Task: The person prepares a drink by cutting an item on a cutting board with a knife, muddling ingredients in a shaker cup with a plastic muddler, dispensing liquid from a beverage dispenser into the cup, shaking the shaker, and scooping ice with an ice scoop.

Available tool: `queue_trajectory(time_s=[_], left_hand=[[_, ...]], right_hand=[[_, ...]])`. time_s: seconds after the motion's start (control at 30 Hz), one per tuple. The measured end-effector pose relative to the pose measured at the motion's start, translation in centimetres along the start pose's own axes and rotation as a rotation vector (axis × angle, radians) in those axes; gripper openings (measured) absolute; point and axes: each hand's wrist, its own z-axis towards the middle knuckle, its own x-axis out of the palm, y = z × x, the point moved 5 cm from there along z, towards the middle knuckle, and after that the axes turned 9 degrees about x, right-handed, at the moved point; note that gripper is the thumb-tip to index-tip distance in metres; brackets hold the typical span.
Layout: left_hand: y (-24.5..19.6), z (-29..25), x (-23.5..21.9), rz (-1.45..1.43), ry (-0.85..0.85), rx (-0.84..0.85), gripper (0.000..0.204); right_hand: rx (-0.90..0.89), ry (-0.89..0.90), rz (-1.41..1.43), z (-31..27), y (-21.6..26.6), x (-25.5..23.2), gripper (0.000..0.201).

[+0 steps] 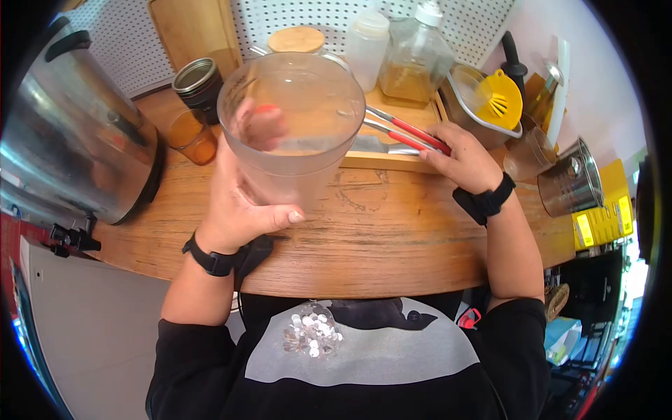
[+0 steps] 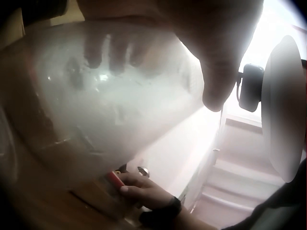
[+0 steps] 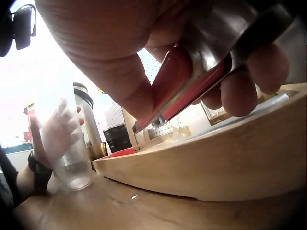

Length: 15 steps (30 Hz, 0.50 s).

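Note:
In the head view my left hand (image 1: 234,206) grips a tall clear plastic cup (image 1: 301,157) above the table, its thumb on the near side and its fingers round the far side. The left wrist view has the cup wall (image 2: 120,105) filling much of the picture, fingers showing through it. My right hand (image 1: 465,157) holds red-handled metal tongs (image 1: 409,131) over a wooden tray (image 1: 392,162). Their far ends pass behind the cup in the head view. Seen from the right wrist, thumb and fingers close round the red handles (image 3: 175,76).
A large steel dispenser (image 1: 84,133) stands at left, near an amber cup (image 1: 192,143) and a black jar (image 1: 198,87). A pump bottle (image 1: 416,63) is at the back. To the right are a yellow funnel (image 1: 500,98) in a container and a metal bucket (image 1: 570,182).

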Motion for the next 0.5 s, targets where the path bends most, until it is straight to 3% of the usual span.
queue_trajectory(time_s=[0.03, 0.1, 0.23, 0.33, 0.47, 0.5], left_hand=[[-0.4, 0.0, 0.4, 0.016, -0.012, 0.009, 0.130], [-0.4, -0.2, 2.2, -0.359, -0.099, -0.161, 0.130], [1.4, -1.1, 3.9, -0.389, 0.009, -0.190, 0.131], [1.7, -1.4, 5.0, -0.312, 0.205, -0.115, 0.134], [1.5, -1.2, 5.8, -0.243, 0.259, -0.076, 0.133], [1.4, -1.2, 5.7, -0.279, 0.200, -0.106, 0.134]], right_hand=[[-0.002, 0.001, -0.026, 0.1, -0.2, 0.2, 0.032], [-0.025, -0.010, 0.005, 0.1, -0.3, 0.4, 0.033], [0.001, -0.053, 0.024, 0.4, -0.3, 0.5, 0.036], [0.006, -0.055, -0.019, 0.8, -0.4, 0.9, 0.035], [-0.069, -0.120, -0.017, 0.9, -1.0, 1.2, 0.034], [-0.038, -0.085, -0.036, 0.9, -0.7, 1.0, 0.034]])
